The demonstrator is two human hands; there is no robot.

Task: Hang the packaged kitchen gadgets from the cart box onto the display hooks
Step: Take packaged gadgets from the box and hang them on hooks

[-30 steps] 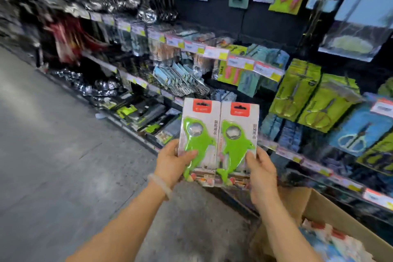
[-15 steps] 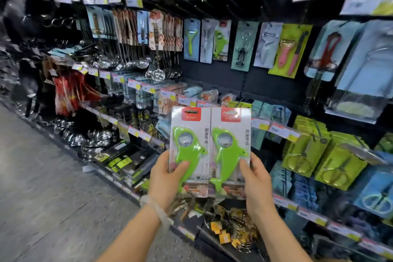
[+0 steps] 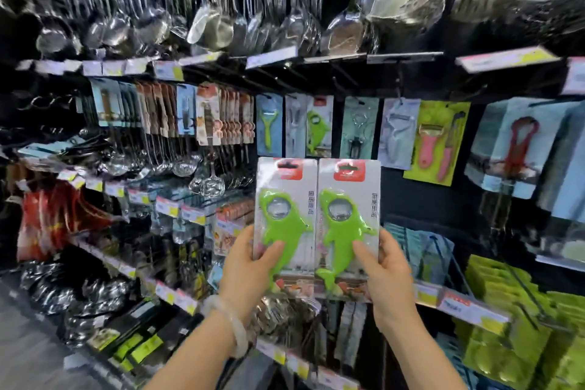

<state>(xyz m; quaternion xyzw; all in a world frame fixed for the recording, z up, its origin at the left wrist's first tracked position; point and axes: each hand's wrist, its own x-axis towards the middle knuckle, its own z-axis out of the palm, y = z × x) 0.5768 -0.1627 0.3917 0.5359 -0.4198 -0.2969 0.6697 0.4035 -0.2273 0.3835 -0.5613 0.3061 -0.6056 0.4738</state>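
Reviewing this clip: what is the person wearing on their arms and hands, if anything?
Both forearms are bare, with no sleeves in view. The left wrist carries a pale, translucent bangle. The left hand and right hand wear no gloves, and no rings show. The right wrist has no watch or band.

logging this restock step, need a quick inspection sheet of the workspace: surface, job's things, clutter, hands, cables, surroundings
surface: no table; black display wall with hooks and price-tag rails
job's things: left shark gadget pack and right shark gadget pack held side by side, upright, below a matching hung shark pack
clutter: nothing seen loose
hands: left hand grips the left pack, right hand grips the right pack, thumbs in front
cables: nothing seen
surroundings: hanging steel ladles, peelers, green scissor packs, grey floor; cart box out of view
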